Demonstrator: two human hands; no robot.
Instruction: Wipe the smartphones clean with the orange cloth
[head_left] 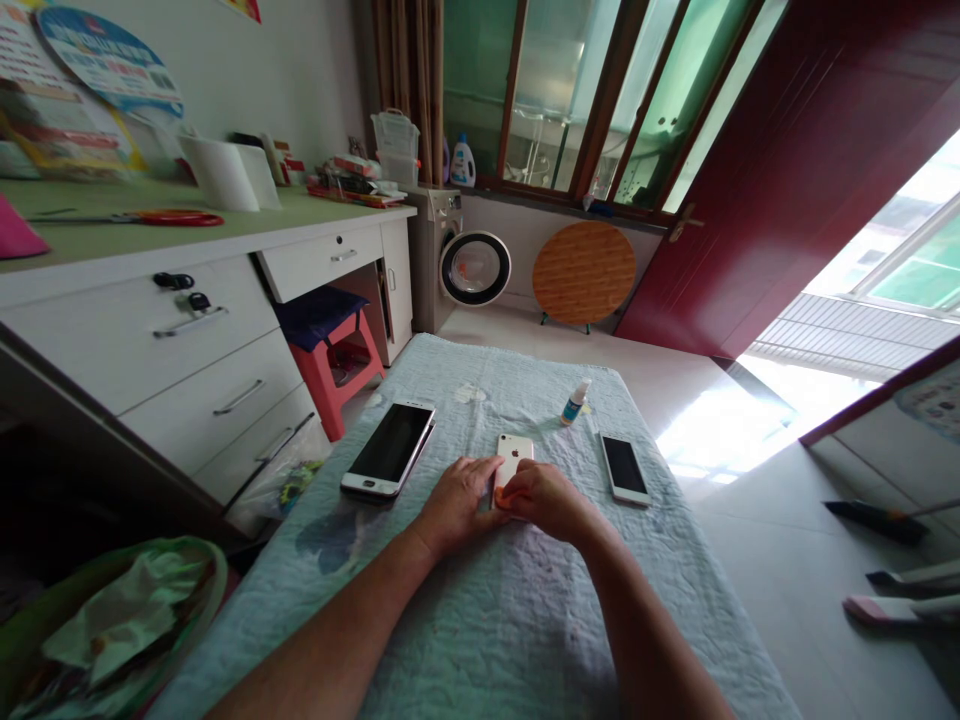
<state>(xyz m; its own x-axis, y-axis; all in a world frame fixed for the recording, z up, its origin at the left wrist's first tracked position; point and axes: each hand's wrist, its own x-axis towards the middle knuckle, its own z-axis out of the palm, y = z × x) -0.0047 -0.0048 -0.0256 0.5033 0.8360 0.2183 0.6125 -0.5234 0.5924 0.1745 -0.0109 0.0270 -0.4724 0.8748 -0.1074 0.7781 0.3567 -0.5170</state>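
A light-coloured phone (pixel 516 447) lies back up on the cloth-covered table, its apple logo showing. My left hand (pixel 459 497) grips the phone along its left edge. In my right hand (pixel 546 497), the closed fingers press a small orange cloth (pixel 504 497) against the lower part of the phone's back; most of the cloth is hidden under them. To the left lies a larger white phone (pixel 391 447), screen up, on top of another flat thing. A smaller white phone (pixel 624 468) rests screen up on the right. Beyond my hands stands a small spray bottle (pixel 575 402).
The light blue quilted cover (pixel 525 620) spreads over the table. Left are a white desk (pixel 225 330) with drawers, a red stool (pixel 337 370) and a green bin (pixel 214 570). A washing machine (pixel 435 240) with its door open and a round wooden tabletop (pixel 583 272) stand beyond.
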